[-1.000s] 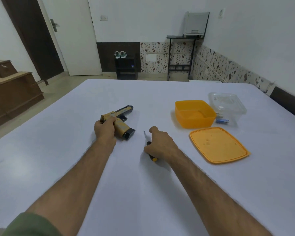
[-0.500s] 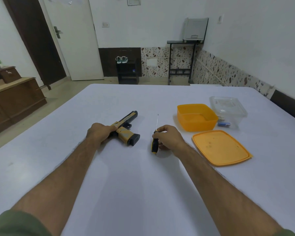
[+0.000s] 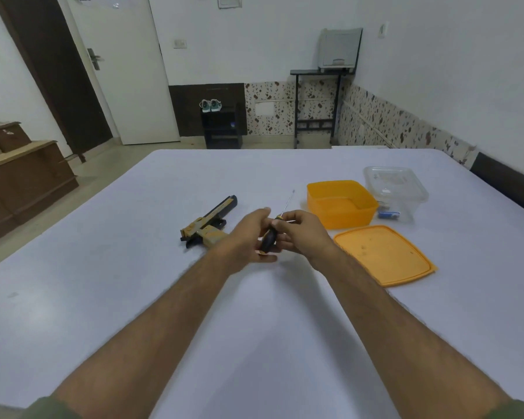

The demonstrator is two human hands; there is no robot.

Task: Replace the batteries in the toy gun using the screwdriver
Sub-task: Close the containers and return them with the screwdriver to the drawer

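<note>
Since half a second ago the left hand (image 3: 245, 237) has let go of the toy gun (image 3: 208, 223) and come across to the screwdriver (image 3: 270, 235), which the right hand (image 3: 303, 234) has lifted up off the table (image 3: 164, 313). Both hands are now meeting around the tool above the white tabletop. The right hand is curling its fingers round the upper part of the black handle, near the yellow collar where the thin metal shaft begins. The left hand is closing on the handle from the other side, its thumb pointing up and its fingers wrapping under the lower end; motion blur is softening the outline of those fingers. The shaft is pointing away from the person and slightly to the right, its tip showing against the table in front of the orange box (image 3: 341, 204).

The toy gun is lying flat on the table just to the left of the left hand, untouched, its barrel aiming away and to the right, its grip partly hidden behind the left wrist. The open orange box is sitting to the right of the hands, with its orange lid (image 3: 384, 255) lying flat nearer the person. A clear container (image 3: 395, 192) is standing just beyond and to the right of the box, with a small blue item visible at its base.
</note>
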